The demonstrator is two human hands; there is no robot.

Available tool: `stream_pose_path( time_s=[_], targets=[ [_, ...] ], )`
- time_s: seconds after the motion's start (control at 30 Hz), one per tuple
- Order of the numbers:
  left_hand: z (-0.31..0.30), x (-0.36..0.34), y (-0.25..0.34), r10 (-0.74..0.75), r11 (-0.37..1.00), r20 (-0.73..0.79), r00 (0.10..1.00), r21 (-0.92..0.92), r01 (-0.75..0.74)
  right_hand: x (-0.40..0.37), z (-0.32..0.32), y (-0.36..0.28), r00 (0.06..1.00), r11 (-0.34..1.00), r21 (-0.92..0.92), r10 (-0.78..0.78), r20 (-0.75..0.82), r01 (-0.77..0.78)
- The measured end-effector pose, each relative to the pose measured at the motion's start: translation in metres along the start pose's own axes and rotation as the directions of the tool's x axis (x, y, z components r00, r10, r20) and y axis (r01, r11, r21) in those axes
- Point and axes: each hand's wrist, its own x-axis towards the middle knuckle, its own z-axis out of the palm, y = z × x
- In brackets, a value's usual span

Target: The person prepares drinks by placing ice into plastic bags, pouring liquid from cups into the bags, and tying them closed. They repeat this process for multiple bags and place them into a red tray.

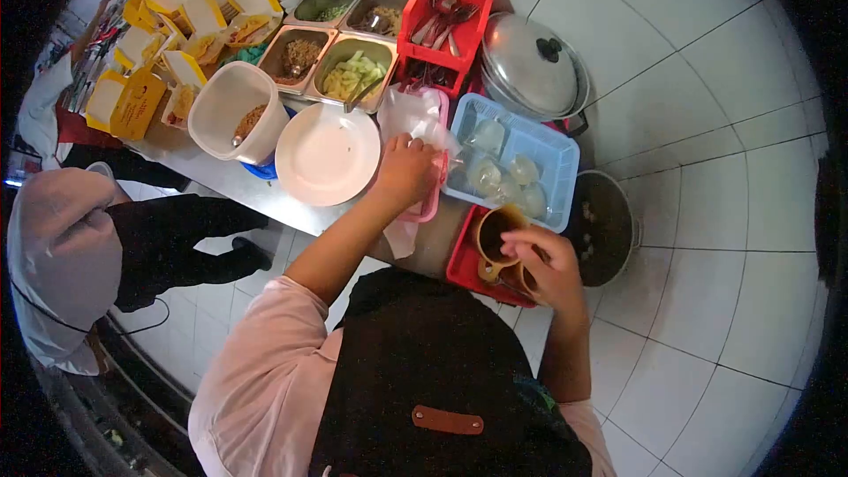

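Observation:
My left hand (408, 170) is over the pink basket (431, 205), its fingers curled down onto the thin clear plastic sheets or bags (413, 115) there. What its fingertips grip is hidden. At the mouth of a brown cup (491, 231), my right hand (549, 263) has thumb and fingers pinched together; I cannot make out what is between them. The cup stands in a red tray (464, 252) with another brown cup partly under my hand. Beside my left hand lies a white plate (327, 155) with nothing on it.
A light blue basket (558, 184) holds several clear filled bags. Behind are metal food pans (355, 46), a red cutlery bin (449, 0) and a lidded pot (530, 62). Left stand a white tub (231, 106) and yellow food boxes (141, 102). Another person (71, 238) stands at left.

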Motion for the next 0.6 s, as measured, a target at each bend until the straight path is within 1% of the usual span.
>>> stream_pose_path(
  time_s=[0.03, 0.07, 0.13, 0.17, 0.2, 0.27, 0.3, 0.33, 0.37, 0.4, 0.47, 0.5, 0.53, 0.57, 0.6],
  targets=[
    [-0.003, 0.004, -0.003, -0.008, 0.999, 0.031, 0.999, -0.050, 0.010, 0.012, 0.006, 0.002, 0.998, 0.999, 0.027, 0.042, -0.046, -0.041],
    [-0.003, 0.005, -0.003, -0.020, 0.995, 0.029, 0.999, -0.096, 0.023, 0.026, 0.013, 0.008, 0.992, 0.995, 0.062, 0.086, -0.090, -0.081],
    [0.004, -0.003, -0.002, -0.040, 0.981, 0.044, 0.998, -0.186, 0.048, 0.064, 0.027, 0.038, 0.980, 0.980, -0.199, -0.020, -0.197, -0.020],
    [0.004, -0.007, -0.002, -0.037, 0.976, 0.023, 0.999, -0.212, 0.041, 0.081, 0.039, 0.032, 0.974, 0.947, -0.318, -0.027, -0.224, -0.047],
    [0.005, -0.011, -0.002, -0.041, 0.969, -0.033, 0.999, -0.244, 0.032, 0.097, 0.049, 0.027, 0.968, 0.899, -0.431, -0.035, -0.250, -0.079],
    [0.007, -0.016, -0.002, -0.053, 0.951, -0.151, 0.987, -0.309, 0.004, 0.127, 0.055, 0.046, 0.985, 0.841, -0.514, 0.139, -0.097, -0.169],
    [0.006, -0.018, -0.002, -0.060, 0.949, -0.140, 0.988, -0.314, 0.013, 0.138, 0.057, 0.055, 0.974, 0.803, -0.561, 0.225, -0.026, -0.201],
    [0.006, -0.020, -0.003, -0.065, 0.948, -0.129, 0.990, -0.319, 0.020, 0.143, 0.057, 0.059, 0.991, 0.868, -0.479, 0.090, -0.102, -0.129],
    [0.007, -0.021, -0.003, -0.071, 0.943, -0.114, 0.991, -0.330, 0.029, 0.143, 0.052, 0.063, 0.982, 0.914, -0.404, -0.035, -0.187, -0.045],
    [0.011, -0.021, -0.005, -0.092, 0.956, -0.041, 0.995, -0.284, 0.077, 0.141, 0.043, 0.064, 0.951, 0.940, -0.339, -0.148, -0.273, 0.049],
    [0.024, -0.023, -0.009, -0.142, 0.969, 0.107, 0.984, -0.188, 0.161, 0.129, 0.012, 0.027, 0.865, 0.977, -0.110, -0.215, -0.453, 0.185],
    [0.023, -0.026, -0.006, -0.107, 0.967, -0.068, 0.992, -0.237, 0.088, 0.116, -0.004, 0.002, 0.839, 0.971, 0.009, -0.200, -0.506, 0.237],
    [0.017, -0.028, 0.000, -0.073, 0.962, -0.241, 0.968, -0.273, 0.004, 0.102, -0.016, -0.021, 0.807, 0.948, 0.123, -0.176, -0.563, 0.293],
    [0.008, -0.029, 0.008, -0.040, 0.952, -0.406, 0.913, -0.295, -0.089, 0.087, -0.024, -0.037, 0.840, 0.942, 0.090, -0.243, -0.484, 0.324],
    [-0.012, -0.031, 0.019, -0.018, 0.908, -0.385, 0.923, -0.392, -0.145, 0.072, -0.031, -0.049, 0.863, 0.932, 0.061, -0.304, -0.403, 0.357]
  ],
)
